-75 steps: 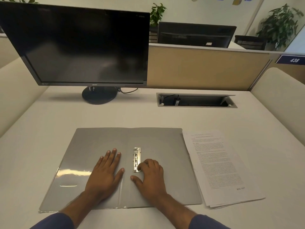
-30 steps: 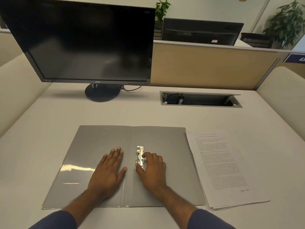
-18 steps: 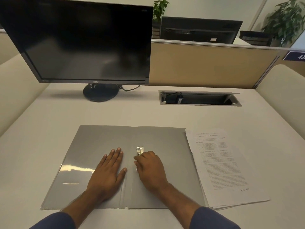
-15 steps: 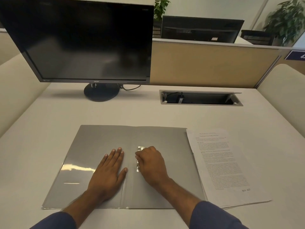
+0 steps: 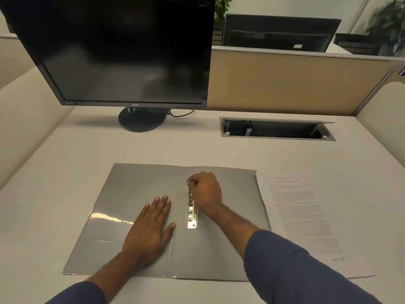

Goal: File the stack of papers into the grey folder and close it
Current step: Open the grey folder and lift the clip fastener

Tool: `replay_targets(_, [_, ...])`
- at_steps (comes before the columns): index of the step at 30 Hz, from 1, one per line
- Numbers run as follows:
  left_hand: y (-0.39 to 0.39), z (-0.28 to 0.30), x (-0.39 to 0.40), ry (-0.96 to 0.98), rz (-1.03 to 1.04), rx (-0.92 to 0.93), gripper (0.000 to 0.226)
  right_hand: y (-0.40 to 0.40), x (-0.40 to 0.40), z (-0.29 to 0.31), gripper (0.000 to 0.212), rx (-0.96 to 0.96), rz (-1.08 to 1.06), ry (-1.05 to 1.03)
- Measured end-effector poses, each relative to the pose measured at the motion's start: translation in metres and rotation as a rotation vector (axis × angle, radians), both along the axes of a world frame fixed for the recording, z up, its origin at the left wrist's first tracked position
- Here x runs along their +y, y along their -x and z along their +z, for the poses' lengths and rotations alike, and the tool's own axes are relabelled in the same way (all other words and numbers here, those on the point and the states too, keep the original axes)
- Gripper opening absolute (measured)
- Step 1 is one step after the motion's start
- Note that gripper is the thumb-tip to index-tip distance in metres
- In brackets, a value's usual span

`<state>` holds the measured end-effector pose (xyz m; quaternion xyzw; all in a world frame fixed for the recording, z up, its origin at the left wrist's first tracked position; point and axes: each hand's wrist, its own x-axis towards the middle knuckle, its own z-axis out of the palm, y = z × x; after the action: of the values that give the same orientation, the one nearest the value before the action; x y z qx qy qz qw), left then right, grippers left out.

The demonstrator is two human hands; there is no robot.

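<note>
The grey folder (image 5: 228, 242) lies spread open and flat on the desk in front of me. A metal clip fastener (image 5: 192, 216) runs along its spine. My left hand (image 5: 151, 227) rests flat on the left cover, fingers apart. My right hand (image 5: 205, 190) sits over the far end of the fastener, with fingers pinched on its upper part; that end is hidden under the hand. The stack of printed papers (image 5: 306, 220) lies on the desk just right of the folder, touching its right edge.
A black monitor (image 5: 122, 51) on a round stand (image 5: 141, 118) stands at the back left. A recessed cable tray (image 5: 277, 129) is open at the back right. A tan partition (image 5: 295, 84) closes the far side of the desk.
My right hand has slid from the near end of the fastener up to its far end and closed its fingers there. My left hand has stayed flat on the left cover.
</note>
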<state>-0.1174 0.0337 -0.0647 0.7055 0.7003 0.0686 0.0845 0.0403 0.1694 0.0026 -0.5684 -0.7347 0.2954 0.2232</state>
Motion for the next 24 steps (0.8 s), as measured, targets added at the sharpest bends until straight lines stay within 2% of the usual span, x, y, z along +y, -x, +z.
replay_targets(9, [-0.001,0.003,0.000,0.008,-0.005,-0.020,0.074,0.004,0.016,-0.013,0.020,-0.011,-0.050,0.128])
replay_targets(20, [-0.002,0.005,-0.001,0.007,-0.005,-0.018,0.074,0.004,0.018,-0.024,0.021,0.020,-0.090,0.138])
replay_targets(24, [-0.001,0.004,-0.001,0.008,-0.002,-0.022,0.075,-0.001,0.013,-0.023,0.030,0.064,-0.107,0.124])
